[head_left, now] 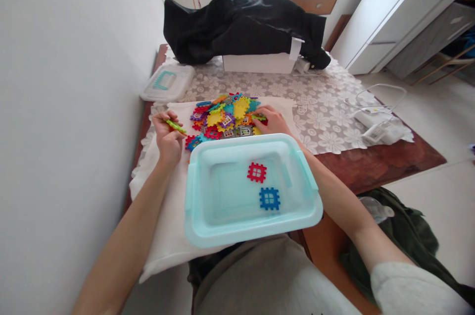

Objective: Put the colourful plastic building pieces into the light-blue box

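At the left of the head view, my left hand pinches a lime-green toothed building tile, with a bit of orange at its lower end. My right hand is at the right side of a heap of colourful interlocking tiles; its thumb and fingers close around a green tile. In front of the heap sits a pale turquoise plastic bin. Inside it lie a red window tile and a blue window tile, apart from each other.
A translucent lid rests at the back left near the wall. Black cloth drapes over a white box behind the heap. A white device with a cable lies on the right of the lace tablecloth. A dark bag sits lower right.
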